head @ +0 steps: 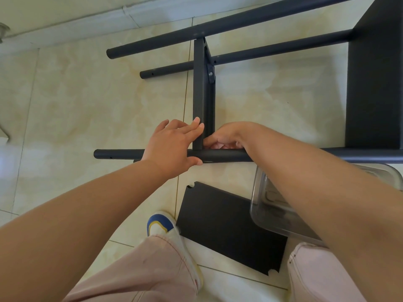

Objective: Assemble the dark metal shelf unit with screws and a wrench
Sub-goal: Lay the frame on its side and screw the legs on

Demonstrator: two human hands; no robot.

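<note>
The dark metal shelf unit lies on its side on the tiled floor. Its near round pole (122, 154) runs left to right, and a flat shelf panel (199, 88) stands edge-on between it and the far pole (218, 25). My left hand (174, 147) lies over the joint of near pole and panel, fingers straight against the panel, thumb under the pole. My right hand (226, 138) is tucked into the inner corner of that joint with its fingers curled; what they hold is hidden. A bracket with a screw (210, 74) shows higher on the panel.
A loose dark shelf panel (222, 225) lies on the floor by my feet. A clear plastic box (274, 210) sits partly on it, under my right forearm. Another fitted panel (375, 83) stands at the right. My shoe (165, 227) is beside the loose panel.
</note>
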